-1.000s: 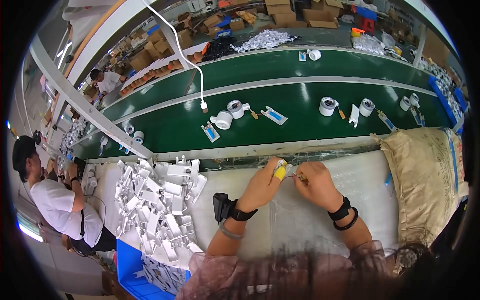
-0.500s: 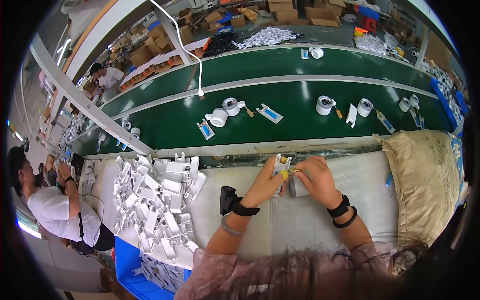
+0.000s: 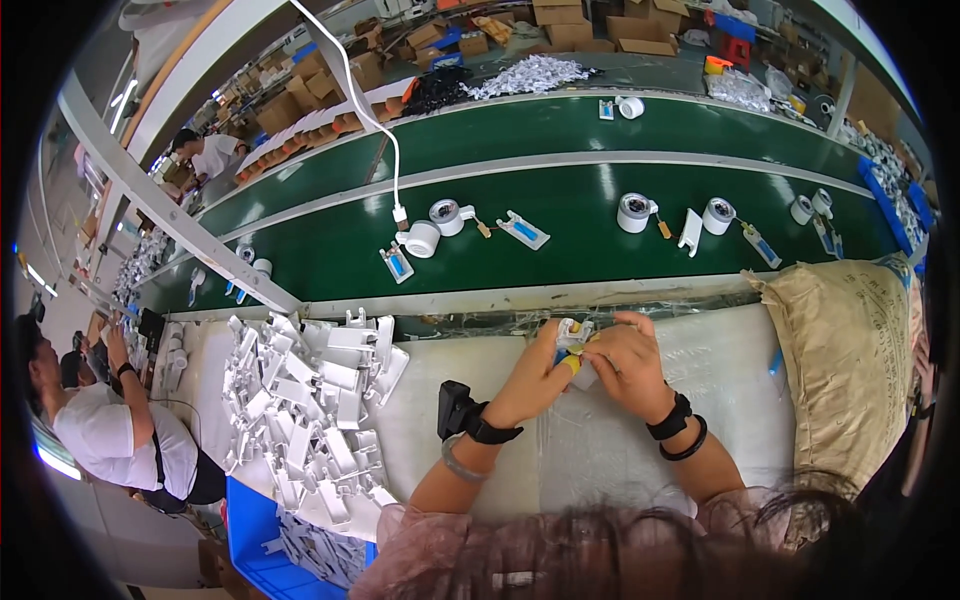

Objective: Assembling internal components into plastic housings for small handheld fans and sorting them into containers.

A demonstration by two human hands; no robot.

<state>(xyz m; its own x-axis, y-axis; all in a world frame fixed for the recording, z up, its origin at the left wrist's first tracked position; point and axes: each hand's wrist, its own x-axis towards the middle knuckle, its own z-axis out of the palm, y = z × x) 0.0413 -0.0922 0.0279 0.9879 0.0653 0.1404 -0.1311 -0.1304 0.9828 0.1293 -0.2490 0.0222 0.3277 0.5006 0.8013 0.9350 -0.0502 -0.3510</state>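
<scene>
Over the near bench, my left hand (image 3: 528, 388) is closed around a small white plastic housing (image 3: 573, 328), its open end facing away from me. Yellow shows at the left thumb tip, but I cannot make out whether it is a finger cover or tape. My right hand (image 3: 634, 366) is pinched against the housing's near side, where its fingertips seem to hold a thin yellowish wire or small part. What exactly lies between them is too small to tell. A pale piece (image 3: 588, 375) shows below the fingers, mostly hidden by the right hand.
A heap of white plastic housings (image 3: 310, 400) lies left, above a blue bin (image 3: 250, 535). Beyond runs a green conveyor belt (image 3: 560, 270) carrying round white lamp heads (image 3: 422, 238) wired to flat parts. A brown sack (image 3: 850, 370) stands right. A co-worker (image 3: 120, 420) sits left; a cable (image 3: 396, 170) hangs ahead.
The right hand has shifted slightly left and closer over the housing, which is now tilted differently. The grey-white round piece below is now mostly covered. Parts on the belt sit a little further left.
</scene>
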